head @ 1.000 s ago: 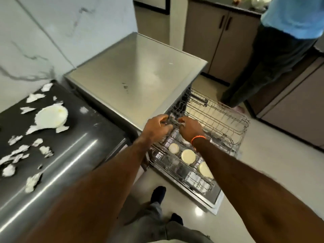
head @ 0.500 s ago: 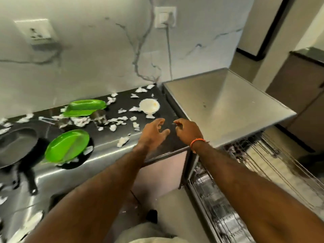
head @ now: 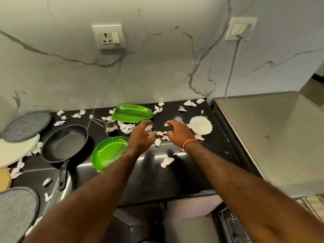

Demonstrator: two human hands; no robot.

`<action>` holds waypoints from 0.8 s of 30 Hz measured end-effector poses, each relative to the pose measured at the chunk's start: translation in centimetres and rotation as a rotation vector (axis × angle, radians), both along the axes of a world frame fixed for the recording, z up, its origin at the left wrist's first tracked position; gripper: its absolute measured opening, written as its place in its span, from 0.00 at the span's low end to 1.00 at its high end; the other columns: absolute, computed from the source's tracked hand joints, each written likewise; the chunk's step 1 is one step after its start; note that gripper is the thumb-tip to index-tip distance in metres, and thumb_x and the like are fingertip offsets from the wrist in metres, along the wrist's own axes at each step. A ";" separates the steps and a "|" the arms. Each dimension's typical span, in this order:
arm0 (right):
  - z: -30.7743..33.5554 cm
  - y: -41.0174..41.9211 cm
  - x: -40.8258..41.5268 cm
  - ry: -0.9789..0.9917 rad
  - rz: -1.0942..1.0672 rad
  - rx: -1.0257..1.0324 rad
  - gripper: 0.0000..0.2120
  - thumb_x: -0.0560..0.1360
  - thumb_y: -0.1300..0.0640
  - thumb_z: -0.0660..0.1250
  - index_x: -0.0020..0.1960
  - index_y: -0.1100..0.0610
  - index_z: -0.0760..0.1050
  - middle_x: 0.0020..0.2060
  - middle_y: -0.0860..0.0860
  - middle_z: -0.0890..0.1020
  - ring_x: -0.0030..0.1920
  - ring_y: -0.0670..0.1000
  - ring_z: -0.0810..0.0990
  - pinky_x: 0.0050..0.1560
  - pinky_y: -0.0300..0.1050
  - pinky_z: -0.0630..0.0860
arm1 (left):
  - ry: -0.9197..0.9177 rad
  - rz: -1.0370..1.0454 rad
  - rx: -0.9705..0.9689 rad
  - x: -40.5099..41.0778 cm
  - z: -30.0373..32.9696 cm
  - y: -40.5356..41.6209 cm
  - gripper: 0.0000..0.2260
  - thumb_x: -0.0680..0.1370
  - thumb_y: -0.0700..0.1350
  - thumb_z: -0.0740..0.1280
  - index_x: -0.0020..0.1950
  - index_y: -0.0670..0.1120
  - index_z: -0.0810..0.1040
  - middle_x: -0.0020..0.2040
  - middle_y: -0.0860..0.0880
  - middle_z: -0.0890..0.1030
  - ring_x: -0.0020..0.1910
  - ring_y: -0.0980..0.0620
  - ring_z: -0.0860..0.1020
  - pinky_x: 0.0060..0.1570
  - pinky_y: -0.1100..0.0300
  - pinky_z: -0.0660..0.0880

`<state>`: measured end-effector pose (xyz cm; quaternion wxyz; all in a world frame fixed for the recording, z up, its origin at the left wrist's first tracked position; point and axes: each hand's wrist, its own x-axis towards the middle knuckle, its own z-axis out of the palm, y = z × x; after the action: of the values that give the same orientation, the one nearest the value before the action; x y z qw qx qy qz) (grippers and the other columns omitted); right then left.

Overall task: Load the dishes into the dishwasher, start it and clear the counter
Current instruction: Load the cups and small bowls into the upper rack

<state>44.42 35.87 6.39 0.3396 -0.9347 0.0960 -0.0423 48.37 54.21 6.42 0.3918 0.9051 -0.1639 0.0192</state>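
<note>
Both my hands reach over the dark counter (head: 175,176). My left hand (head: 141,135) hovers with loosely curled fingers just in front of a small steel cup (head: 146,123), holding nothing that I can see. My right hand (head: 177,132) has spread, relaxed fingers above crumpled paper scraps (head: 162,134). A round green plate (head: 109,151) lies left of my left wrist. A green oblong dish (head: 132,113) sits by the wall. A steel measuring cup (head: 110,128) stands between them. A small white plate (head: 200,127) lies right of my right hand. The dishwasher top (head: 273,137) is at right.
A black frying pan (head: 65,142) sits left of the green plate, handle toward me. Grey and cream round plates (head: 26,125) stack at the far left, another grey one (head: 15,211) at lower left. Paper scraps (head: 167,161) litter the counter. The dishwasher rack (head: 313,204) shows at lower right.
My view swung left from the dishwasher rack to the counter. Both hands left the rack and moved out over the counter, toward the steel cup and paper scraps.
</note>
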 end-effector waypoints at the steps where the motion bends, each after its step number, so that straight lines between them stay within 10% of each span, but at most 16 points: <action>1: -0.4 0.6 1.5 0.020 0.018 0.002 0.25 0.74 0.55 0.71 0.70 0.53 0.72 0.63 0.53 0.81 0.60 0.55 0.80 0.63 0.49 0.75 | 0.001 0.007 0.007 1.0 -0.2 0.7 0.20 0.75 0.44 0.74 0.65 0.44 0.78 0.55 0.47 0.84 0.50 0.50 0.82 0.48 0.64 0.71; 12: -5.4 6.0 12.5 0.174 0.103 -0.024 0.53 0.63 0.47 0.80 0.79 0.57 0.55 0.71 0.59 0.72 0.69 0.62 0.71 0.67 0.57 0.72 | 0.040 -0.146 0.325 11.4 -3.6 4.6 0.29 0.70 0.49 0.69 0.71 0.43 0.73 0.64 0.42 0.80 0.64 0.40 0.76 0.64 0.48 0.73; 24: -3.3 2.2 8.5 -0.032 0.118 0.194 0.40 0.65 0.53 0.79 0.72 0.52 0.64 0.65 0.50 0.74 0.63 0.49 0.76 0.65 0.45 0.73 | 0.011 -0.425 0.512 11.9 -1.5 1.0 0.40 0.66 0.55 0.76 0.76 0.55 0.65 0.68 0.52 0.77 0.69 0.47 0.72 0.62 0.49 0.64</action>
<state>52.94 38.04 3.07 0.4320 -0.9006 0.0392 -0.0275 60.22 55.18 4.88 0.1476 0.9199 -0.3465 -0.1095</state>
